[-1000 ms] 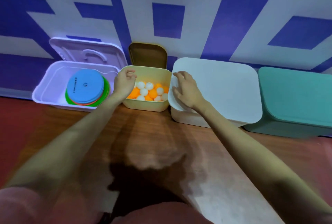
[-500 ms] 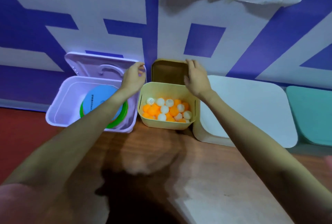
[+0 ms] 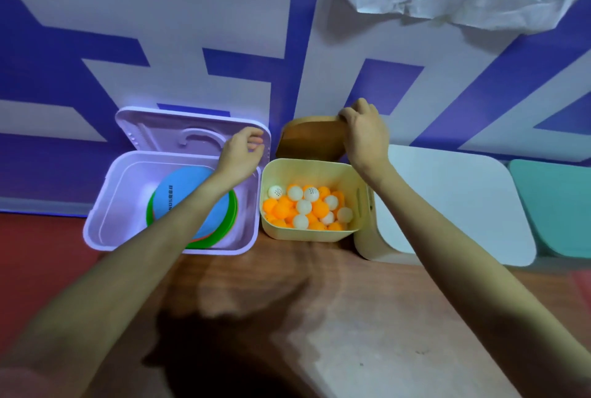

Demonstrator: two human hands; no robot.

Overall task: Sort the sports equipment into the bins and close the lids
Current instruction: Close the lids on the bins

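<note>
Now: right hand (image 3: pixel 361 132) curled over top edge of raised brown lid (image 3: pixel 310 138), behind yellow bin (image 3: pixel 307 234) of ping-pong balls (image 3: pixel 303 207). Left hand (image 3: pixel 241 151) hooked on lavender lid (image 3: pixel 166 132), upright behind lavender bin (image 3: pixel 96 231). Best swung forward evenly, pressed flush.

Left hand (image 3: pixel 240 154) and right hand (image 3: pixel 363 134) both curled.
</note>
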